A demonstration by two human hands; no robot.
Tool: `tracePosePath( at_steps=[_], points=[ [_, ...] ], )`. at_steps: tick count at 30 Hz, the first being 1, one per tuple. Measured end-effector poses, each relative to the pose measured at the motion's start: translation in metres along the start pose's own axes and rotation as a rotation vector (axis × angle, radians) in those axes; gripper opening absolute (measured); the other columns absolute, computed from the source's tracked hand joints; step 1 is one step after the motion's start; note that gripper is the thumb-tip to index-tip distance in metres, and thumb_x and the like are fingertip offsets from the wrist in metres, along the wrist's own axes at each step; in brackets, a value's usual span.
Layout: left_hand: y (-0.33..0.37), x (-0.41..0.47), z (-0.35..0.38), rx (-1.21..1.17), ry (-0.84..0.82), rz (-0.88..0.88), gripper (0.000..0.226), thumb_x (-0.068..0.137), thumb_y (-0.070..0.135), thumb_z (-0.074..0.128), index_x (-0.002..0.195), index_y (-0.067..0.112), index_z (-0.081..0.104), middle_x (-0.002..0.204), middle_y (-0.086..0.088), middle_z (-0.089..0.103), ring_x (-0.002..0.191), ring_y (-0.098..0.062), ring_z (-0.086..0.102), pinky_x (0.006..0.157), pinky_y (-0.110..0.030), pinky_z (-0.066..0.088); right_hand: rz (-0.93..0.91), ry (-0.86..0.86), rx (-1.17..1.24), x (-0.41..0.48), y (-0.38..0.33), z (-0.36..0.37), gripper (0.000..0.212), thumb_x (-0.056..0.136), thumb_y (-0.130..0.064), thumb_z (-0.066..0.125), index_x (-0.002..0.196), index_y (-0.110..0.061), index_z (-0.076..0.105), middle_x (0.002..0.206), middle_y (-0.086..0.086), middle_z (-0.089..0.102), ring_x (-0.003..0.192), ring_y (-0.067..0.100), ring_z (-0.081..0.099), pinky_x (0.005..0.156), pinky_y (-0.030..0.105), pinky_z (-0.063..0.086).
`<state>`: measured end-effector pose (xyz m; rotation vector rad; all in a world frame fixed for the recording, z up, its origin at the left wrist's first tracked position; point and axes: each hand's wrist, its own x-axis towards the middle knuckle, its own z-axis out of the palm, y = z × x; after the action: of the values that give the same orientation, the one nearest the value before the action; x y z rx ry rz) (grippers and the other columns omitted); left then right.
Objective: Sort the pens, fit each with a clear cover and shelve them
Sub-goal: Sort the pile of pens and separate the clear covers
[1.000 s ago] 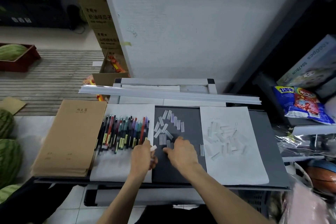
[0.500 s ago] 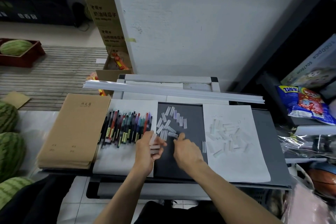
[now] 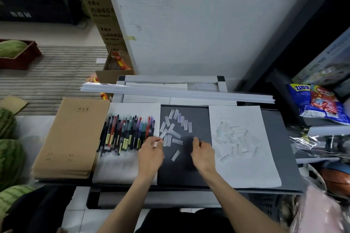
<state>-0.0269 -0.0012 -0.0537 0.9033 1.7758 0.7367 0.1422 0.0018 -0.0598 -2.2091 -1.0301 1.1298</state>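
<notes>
While left hand (image 3: 150, 154) pinches a cover (image 3: 155, 144) at the paper (image 3: 123, 168) edge, right hand (image 3: 203, 154) hovers relaxed over mat (image 3: 180, 174).

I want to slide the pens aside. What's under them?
A white sheet lies under the pens. What the sheet itself covers cannot be seen.

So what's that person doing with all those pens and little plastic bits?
Someone is getting pen covers ready. The left hand pinches what looks like one clear cover, beside the row of pens on white paper. The right hand hovers over the dark mat near the loose covers; whether it holds anything is unclear. No pen is lifted.
</notes>
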Motion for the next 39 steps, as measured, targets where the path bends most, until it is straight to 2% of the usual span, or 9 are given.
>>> tracePosePath(
  at_steps=[2, 5, 9, 11, 14, 20, 26, 32, 39],
  points=[
    [0.001, -0.001, 0.002, 0.240, 0.019, 0.080, 0.012, 0.102, 0.037, 0.060, 0.109, 0.027, 0.060, 0.067, -0.001, 0.069, 0.060, -0.019, 0.065, 0.058, -0.038, 0.052, -0.039, -0.035, -0.001, 0.001, 0.002, 0.001, 0.052, 0.107, -0.045, 0.043, 0.070, -0.013, 0.058, 0.068, 0.006, 0.067, 0.068, 0.026, 0.063, 0.068, 0.034, 0.048],
    [0.009, -0.001, 0.006, 0.500, 0.047, 0.103, 0.034, 0.094, 0.058, 0.065, 0.109, 0.028, 0.055, 0.077, -0.001, 0.068, 0.073, -0.020, 0.065, 0.061, -0.034, 0.044, 0.020, -0.115, 0.162, 0.002, -0.002, 0.001, 0.042, 0.106, -0.032, 0.053, 0.072, -0.010, 0.061, 0.059, 0.005, 0.061, 0.045, 0.017, 0.052, 0.047, 0.028, 0.044],
    [0.020, 0.001, 0.013, 0.690, 0.073, 0.147, 0.035, 0.094, 0.053, 0.068, 0.103, 0.023, 0.054, 0.087, 0.001, 0.065, 0.081, -0.022, 0.063, 0.066, -0.036, 0.050, 0.126, -0.183, 0.359, 0.005, -0.009, -0.005, 0.025, 0.106, -0.014, 0.051, 0.094, -0.008, 0.072, 0.065, 0.004, 0.057, 0.037, 0.009, 0.040, 0.037, 0.023, 0.031],
    [0.022, 0.004, 0.017, 0.736, 0.066, 0.177, 0.032, 0.095, 0.048, 0.067, 0.099, 0.019, 0.056, 0.089, -0.001, 0.065, 0.083, -0.026, 0.065, 0.070, -0.039, 0.056, 0.030, -0.155, 0.215, 0.007, -0.009, -0.005, 0.026, 0.106, -0.018, 0.045, 0.102, -0.015, 0.071, 0.075, 0.001, 0.063, 0.049, 0.011, 0.051, 0.046, 0.030, 0.044],
    [0.028, 0.003, 0.021, 0.785, 0.048, 0.197, 0.030, 0.096, 0.041, 0.063, 0.101, 0.013, 0.055, 0.092, -0.005, 0.063, 0.090, -0.031, 0.068, 0.069, -0.035, 0.051, -0.288, -0.105, -0.325, 0.005, -0.015, -0.009, 0.022, 0.109, -0.039, 0.039, 0.118, -0.024, 0.052, 0.093, 0.003, 0.069, 0.082, 0.026, 0.066, 0.074, 0.041, 0.054],
    [0.031, 0.004, 0.018, 0.837, -0.009, 0.198, 0.025, 0.097, 0.034, 0.060, 0.098, 0.012, 0.048, 0.085, -0.002, 0.050, 0.086, -0.030, 0.063, 0.068, -0.034, 0.045, -0.500, -0.226, -0.866, 0.012, -0.039, -0.003, 0.051, 0.105, -0.054, 0.043, 0.142, -0.021, 0.030, 0.114, 0.015, 0.068, 0.100, 0.038, 0.068, 0.073, 0.043, 0.046],
    [0.024, 0.005, 0.018, 0.875, -0.034, 0.246, 0.021, 0.092, 0.032, 0.056, 0.096, 0.012, 0.049, 0.075, 0.002, 0.053, 0.071, -0.025, 0.057, 0.061, -0.032, 0.041, -0.632, -0.238, -1.056, 0.016, -0.039, 0.010, 0.046, 0.109, -0.036, 0.039, 0.144, -0.009, 0.026, 0.116, 0.015, 0.070, 0.101, 0.039, 0.069, 0.069, 0.043, 0.043],
    [0.021, 0.005, 0.017, 1.011, -0.102, 0.330, 0.023, 0.094, 0.031, 0.050, 0.106, 0.011, 0.052, 0.099, -0.008, 0.071, 0.096, -0.033, 0.071, 0.068, -0.035, 0.046, -0.682, -0.205, -1.142, 0.017, -0.030, 0.016, 0.030, 0.110, -0.026, 0.034, 0.133, -0.006, 0.037, 0.112, 0.010, 0.074, 0.099, 0.037, 0.072, 0.065, 0.039, 0.040],
    [0.033, 0.005, 0.018, 1.163, -0.162, 0.422, 0.028, 0.104, 0.030, 0.045, 0.112, 0.007, 0.060, 0.114, -0.009, 0.069, 0.107, -0.032, 0.069, 0.078, -0.036, 0.050, -0.653, -0.171, -1.236, 0.018, -0.033, 0.014, 0.042, 0.109, -0.022, 0.035, 0.145, 0.001, 0.031, 0.123, 0.009, 0.071, 0.108, 0.035, 0.071, 0.069, 0.039, 0.041]
  ],
)
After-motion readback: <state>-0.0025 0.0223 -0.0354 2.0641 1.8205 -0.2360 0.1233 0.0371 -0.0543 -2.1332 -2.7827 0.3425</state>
